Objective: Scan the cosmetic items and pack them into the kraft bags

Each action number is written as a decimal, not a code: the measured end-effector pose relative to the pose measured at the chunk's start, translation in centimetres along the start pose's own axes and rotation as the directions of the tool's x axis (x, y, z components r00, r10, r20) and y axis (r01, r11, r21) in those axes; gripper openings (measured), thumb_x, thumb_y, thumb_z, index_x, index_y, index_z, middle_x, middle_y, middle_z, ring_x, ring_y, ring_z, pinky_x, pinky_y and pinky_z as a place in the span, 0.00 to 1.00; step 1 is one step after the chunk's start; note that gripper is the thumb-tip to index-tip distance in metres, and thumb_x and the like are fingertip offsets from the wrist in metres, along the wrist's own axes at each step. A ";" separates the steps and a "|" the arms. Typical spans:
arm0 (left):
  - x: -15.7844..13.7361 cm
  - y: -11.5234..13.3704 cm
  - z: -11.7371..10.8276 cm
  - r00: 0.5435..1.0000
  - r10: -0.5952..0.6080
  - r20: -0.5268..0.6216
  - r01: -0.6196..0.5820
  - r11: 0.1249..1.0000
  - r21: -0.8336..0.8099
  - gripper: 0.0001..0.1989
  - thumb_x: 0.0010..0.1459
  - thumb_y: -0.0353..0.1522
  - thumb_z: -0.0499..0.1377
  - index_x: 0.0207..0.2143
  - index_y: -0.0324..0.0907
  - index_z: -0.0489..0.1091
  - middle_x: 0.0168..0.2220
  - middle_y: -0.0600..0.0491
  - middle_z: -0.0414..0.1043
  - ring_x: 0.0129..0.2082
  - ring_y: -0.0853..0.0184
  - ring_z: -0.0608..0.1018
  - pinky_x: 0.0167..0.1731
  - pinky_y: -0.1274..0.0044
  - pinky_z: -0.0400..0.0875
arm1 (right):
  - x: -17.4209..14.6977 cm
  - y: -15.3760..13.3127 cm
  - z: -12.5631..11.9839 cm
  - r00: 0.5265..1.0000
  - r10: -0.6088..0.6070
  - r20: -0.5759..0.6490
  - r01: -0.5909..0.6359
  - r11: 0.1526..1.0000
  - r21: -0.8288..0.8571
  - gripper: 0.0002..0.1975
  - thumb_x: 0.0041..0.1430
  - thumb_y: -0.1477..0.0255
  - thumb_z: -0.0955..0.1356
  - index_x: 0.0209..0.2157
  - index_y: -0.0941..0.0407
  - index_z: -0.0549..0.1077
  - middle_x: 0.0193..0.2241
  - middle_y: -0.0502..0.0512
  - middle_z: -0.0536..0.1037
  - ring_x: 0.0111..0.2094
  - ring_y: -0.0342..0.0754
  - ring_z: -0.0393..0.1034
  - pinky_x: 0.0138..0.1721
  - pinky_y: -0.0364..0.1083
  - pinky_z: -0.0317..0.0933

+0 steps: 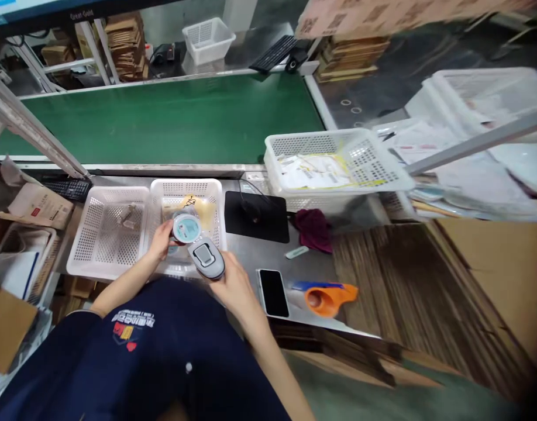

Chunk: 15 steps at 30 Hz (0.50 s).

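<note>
My left hand grips a small round tub with a pale blue label facing up. Close beside it, my right hand is wrapped round a grey and white handheld barcode scanner, its head towards the tub. Both are above a white perforated basket that holds a yellow item and other things partly hidden by my hands. To its left, a second white basket contains a small clear item.
Right of the baskets lie a black mouse pad, a maroon cloth, a phone and an orange tape dispenser. A basket of papers stands behind them. The green conveyor belt runs across the back; stacked cardboard fills the right.
</note>
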<state>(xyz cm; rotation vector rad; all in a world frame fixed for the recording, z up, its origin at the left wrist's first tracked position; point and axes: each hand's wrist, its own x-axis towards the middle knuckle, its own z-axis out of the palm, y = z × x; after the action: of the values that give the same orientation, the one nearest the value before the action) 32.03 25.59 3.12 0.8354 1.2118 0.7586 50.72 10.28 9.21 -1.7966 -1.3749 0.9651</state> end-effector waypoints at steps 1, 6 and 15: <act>0.0 -0.4 0.3 0.999 -0.031 0.006 0.031 0.999 0.024 0.20 0.76 0.47 0.62 0.53 0.39 0.78 0.47 0.44 0.85 0.41 0.59 0.85 0.32 0.71 0.87 | -0.4 0.4 0.1 1.000 0.011 0.016 -0.011 1.000 0.011 0.28 0.63 0.61 0.72 0.63 0.55 0.79 0.53 0.64 0.84 0.55 0.66 0.82 0.55 0.59 0.76; 3.1 -0.7 -1.4 0.998 0.042 -0.045 -0.022 0.928 0.372 0.21 0.79 0.37 0.57 0.68 0.40 0.73 0.56 0.41 0.84 0.42 0.59 0.87 0.37 0.70 0.87 | -2.1 2.9 0.2 0.987 0.153 0.048 -0.155 0.987 0.031 0.32 0.59 0.50 0.72 0.58 0.55 0.82 0.55 0.67 0.86 0.58 0.72 0.82 0.59 0.63 0.74; 5.9 8.1 -13.7 0.985 0.171 -0.034 -0.003 0.214 0.977 0.28 0.58 0.28 0.73 0.60 0.31 0.77 0.73 0.25 0.71 0.74 0.40 0.73 0.70 0.53 0.71 | -3.1 5.0 0.0 0.948 0.301 -0.104 -0.281 0.944 0.174 0.29 0.41 0.45 0.75 0.39 0.51 0.84 0.41 0.67 0.89 0.47 0.76 0.86 0.52 0.64 0.79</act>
<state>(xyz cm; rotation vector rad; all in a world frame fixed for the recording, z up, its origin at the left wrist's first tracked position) 19.26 36.57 5.38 1.9685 1.7913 -0.0322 52.58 6.20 5.45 -1.9379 -0.9416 1.0563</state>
